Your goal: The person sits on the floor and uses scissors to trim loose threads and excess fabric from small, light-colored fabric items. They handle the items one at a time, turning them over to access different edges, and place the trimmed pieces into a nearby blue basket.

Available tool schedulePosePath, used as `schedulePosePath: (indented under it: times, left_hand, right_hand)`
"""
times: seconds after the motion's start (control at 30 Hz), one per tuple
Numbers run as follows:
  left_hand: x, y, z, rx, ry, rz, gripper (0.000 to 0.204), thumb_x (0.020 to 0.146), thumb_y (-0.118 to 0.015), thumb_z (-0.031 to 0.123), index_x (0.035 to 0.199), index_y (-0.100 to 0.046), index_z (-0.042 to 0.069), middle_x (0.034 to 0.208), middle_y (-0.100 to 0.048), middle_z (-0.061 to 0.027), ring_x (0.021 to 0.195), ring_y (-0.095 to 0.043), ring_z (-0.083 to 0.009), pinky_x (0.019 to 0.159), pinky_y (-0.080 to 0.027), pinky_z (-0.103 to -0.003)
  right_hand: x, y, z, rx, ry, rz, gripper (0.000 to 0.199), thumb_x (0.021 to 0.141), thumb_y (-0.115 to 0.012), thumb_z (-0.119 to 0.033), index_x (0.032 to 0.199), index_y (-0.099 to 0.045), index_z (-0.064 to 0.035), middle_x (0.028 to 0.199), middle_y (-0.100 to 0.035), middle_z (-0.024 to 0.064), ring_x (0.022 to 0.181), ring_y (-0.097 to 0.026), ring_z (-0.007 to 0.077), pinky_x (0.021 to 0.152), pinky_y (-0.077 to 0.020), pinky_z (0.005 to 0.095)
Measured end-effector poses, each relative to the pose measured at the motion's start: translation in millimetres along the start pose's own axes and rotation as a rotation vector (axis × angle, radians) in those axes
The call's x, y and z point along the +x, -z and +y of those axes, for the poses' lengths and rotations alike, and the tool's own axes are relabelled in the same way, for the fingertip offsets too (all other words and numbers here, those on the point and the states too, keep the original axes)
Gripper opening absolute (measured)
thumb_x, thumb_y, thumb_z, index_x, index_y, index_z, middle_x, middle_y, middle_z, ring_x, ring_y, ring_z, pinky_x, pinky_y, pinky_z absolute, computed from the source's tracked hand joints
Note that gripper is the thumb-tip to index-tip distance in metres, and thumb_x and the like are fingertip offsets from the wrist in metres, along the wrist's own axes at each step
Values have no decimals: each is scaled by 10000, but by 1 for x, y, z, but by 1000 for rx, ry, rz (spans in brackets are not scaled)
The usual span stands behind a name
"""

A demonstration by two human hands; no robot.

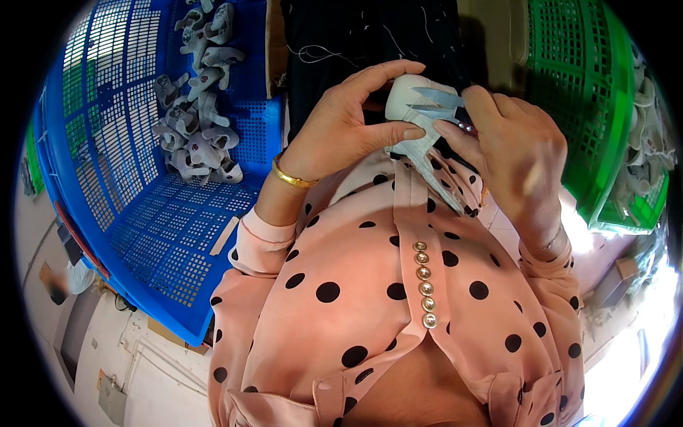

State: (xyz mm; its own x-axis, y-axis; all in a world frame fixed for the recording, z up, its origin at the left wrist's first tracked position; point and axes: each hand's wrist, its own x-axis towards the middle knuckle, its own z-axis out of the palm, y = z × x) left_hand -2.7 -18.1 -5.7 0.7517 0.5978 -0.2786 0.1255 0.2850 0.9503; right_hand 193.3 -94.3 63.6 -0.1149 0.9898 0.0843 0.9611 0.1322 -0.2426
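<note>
My left hand (338, 128) is closed round a pale grey-white shoe upper (407, 96), with the thumb pressed on its side. The upper's rounded end points away from me, and a narrow strap-like part hangs down towards my shirt. My right hand (516, 146) grips a small pair of thread snips (435, 101). Their two metal blades are spread apart and lie across the upper, pointing left. The handle is mostly hidden in my fingers. I cannot tell whether a thread is between the blades.
At left stands a blue perforated crate (171, 220) with a pile of grey shoe uppers (203, 135). A green crate (580, 107) is at right, with more pale uppers (640, 149) beside it. Loose white threads (316, 53) lie on my dark trousers (341, 32).
</note>
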Motion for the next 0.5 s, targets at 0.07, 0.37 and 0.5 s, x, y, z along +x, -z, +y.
schedulePosePath:
  times: [0.07, 0.37, 0.5]
  left_hand:
    - [0, -1, 0, 18, 14, -9, 654, 751, -807, 139, 1338, -525, 90, 1230, -595, -81, 1070, -602, -179, 910, -509, -311]
    - [-2, -2, 1, 169, -33, 17, 674, 743, -798, 67, 1352, -508, 79, 1200, -611, -65, 1049, -610, -156, 911, -515, -304]
    - [-4, -14, 3, 216, -101, 145, 649, 762, -792, 71, 1345, -509, 52, 1207, -608, -82, 1057, -614, -163, 917, -511, -302]
  right_hand:
    - [0, -7, 0, 86, -26, -25, 325, 764, -754, -354, 745, -565, -90, 614, -541, 42, 555, -569, 223, 493, -436, 331]
    - [5, -32, 26, 1168, -483, -472, 427, 908, -650, -401, 897, -662, 25, 709, -616, 33, 690, -548, 60, 599, -454, 246]
    - [9, -28, 27, 1165, -471, -455, 423, 917, -641, -392, 940, -664, 29, 707, -622, 36, 676, -554, 63, 599, -460, 239]
